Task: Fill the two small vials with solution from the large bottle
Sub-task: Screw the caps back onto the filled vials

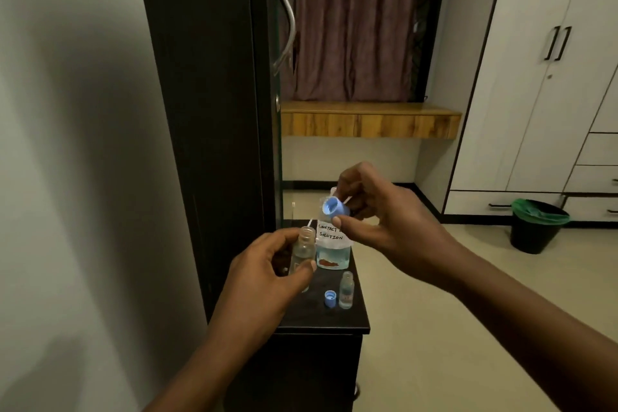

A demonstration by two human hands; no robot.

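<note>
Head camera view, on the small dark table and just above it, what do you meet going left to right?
Left hand holding an open vial → loose blue cap on the table → second small vial → right hand.

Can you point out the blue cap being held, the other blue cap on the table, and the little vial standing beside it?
held blue cap (335, 207): head view, on its open hollow side.
blue cap on the table (330, 298): head view, on its rim and side.
small vial on the table (346, 290): head view, on its clear body.
</note>
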